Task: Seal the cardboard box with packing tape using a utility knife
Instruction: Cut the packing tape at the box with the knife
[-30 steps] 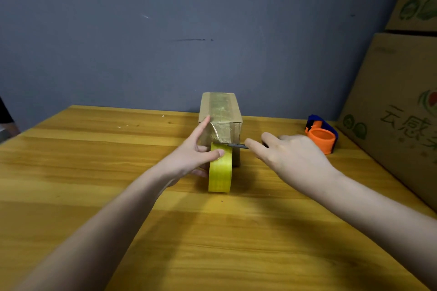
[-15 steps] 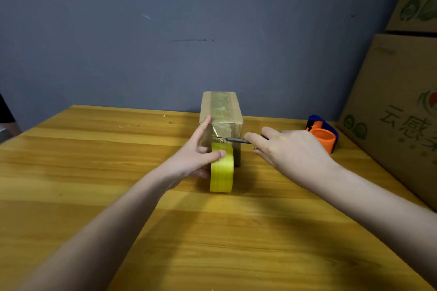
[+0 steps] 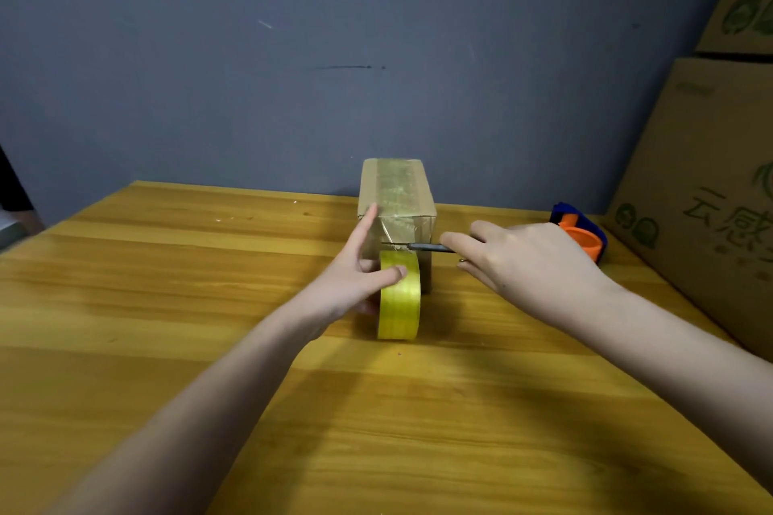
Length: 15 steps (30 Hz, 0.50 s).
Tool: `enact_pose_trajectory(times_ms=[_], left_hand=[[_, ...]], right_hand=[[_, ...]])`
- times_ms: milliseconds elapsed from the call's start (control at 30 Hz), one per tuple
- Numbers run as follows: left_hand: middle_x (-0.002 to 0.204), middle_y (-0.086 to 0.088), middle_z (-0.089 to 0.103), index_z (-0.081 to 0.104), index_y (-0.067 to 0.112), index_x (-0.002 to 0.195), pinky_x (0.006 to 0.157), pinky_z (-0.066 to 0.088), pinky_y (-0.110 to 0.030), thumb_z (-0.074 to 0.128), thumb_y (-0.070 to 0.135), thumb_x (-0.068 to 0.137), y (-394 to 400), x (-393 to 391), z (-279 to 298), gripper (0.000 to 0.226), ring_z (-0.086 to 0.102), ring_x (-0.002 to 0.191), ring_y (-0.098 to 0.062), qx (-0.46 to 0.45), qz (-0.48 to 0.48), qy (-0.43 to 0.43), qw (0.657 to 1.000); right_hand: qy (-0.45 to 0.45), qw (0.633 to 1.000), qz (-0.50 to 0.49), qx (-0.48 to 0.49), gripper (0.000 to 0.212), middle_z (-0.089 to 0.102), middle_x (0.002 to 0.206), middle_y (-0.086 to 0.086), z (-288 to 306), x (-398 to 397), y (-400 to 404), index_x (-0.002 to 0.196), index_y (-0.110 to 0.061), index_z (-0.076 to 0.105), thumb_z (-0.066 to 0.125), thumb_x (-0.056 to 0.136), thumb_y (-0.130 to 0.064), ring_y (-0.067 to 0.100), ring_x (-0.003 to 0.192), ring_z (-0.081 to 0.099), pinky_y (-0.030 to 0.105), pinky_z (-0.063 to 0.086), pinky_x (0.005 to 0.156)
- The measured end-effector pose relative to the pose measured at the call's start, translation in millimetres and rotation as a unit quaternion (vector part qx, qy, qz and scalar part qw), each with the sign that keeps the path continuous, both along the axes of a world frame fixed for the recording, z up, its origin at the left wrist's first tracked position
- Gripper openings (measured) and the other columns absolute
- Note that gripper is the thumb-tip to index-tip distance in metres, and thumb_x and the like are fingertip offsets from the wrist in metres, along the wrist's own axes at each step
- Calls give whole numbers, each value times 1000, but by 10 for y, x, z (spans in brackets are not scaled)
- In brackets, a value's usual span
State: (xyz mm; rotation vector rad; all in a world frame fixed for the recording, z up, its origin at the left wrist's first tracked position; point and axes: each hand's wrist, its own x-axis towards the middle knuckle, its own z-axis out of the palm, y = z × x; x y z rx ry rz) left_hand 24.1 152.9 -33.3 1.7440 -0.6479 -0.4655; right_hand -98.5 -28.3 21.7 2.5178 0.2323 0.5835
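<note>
1. A wooden table (image 3: 167,347) fills the lower view, with a grey-blue wall (image 3: 293,54) behind it at 12 o'clock.
2. At 3 o'clock, 2 big printed cartons (image 3: 702,197) are stacked at the table's edge, the lower one leaning over the tabletop.
3. An orange and blue tape dispenser (image 3: 583,238) sits at 2 o'clock from the small box, partly hidden behind the right hand.
4. The cardboard box (image 3: 397,197) stands on the table near its far edge, at 12 o'clock from the person, with shiny tape along its top and down its near face.
5. A yellow tape roll (image 3: 399,297) stands on edge just in front of the box at its 6 o'clock, covering the lower part of the near face.
6. The left hand (image 3: 355,276) comes in from 7 o'clock. Its thumb presses on the roll's rim, its forefinger stretches straight up along the box's left near corner, and the remaining fingers curl behind the roll, so it grips the roll.
7. The right hand (image 3: 531,259) comes in from 4 o'clock, fingers curled around a utility knife (image 3: 431,248).
8. The knife's blade lies level, pointing toward 9 o'clock, its tip on the taped near face just above the roll. The handle is hidden inside the hand.
</note>
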Motion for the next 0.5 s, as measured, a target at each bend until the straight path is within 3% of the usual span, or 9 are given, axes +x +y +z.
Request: enact_pose_trajectory(times_ms=[133, 233, 400, 500], left_hand=[[102, 11, 72, 3, 61, 141, 73, 53, -32, 67, 26, 87, -1, 0, -9, 90, 64, 95, -7, -5, -1, 3, 1000], [102, 12, 71, 3, 60, 142, 70, 53, -28, 67, 26, 87, 1, -2, -8, 91, 64, 93, -3, -5, -6, 3, 1000], [105, 13, 69, 2, 60, 141, 63, 53, -22, 67, 27, 87, 14, -5, 4, 91, 63, 92, 2, 0, -5, 1, 1000], [110, 8, 68, 2, 60, 142, 68, 52, -26, 67, 27, 87, 13, -11, 15, 90, 61, 94, 3, 0, -4, -1, 1000]], right_hand=[[-10, 1000, 2, -7, 28, 58, 71, 3, -66, -16, -8, 111, -20, 60, 67, 85, -27, 22, 40, 52, 23, 26, 34], [-18, 1000, -1, -16, 42, 55, 67, 3, -126, -2, -17, 109, -20, 61, 80, 71, -17, 21, 37, 48, 22, 18, 36], [-19, 1000, -9, -23, 47, 55, 68, 3, -130, 2, 9, 110, -19, 61, 79, 68, -10, 21, 38, 49, 23, 20, 36], [-22, 999, -7, -31, 46, 55, 68, 5, -122, 2, 41, 108, -16, 62, 73, 66, -2, 23, 39, 49, 24, 18, 38]])
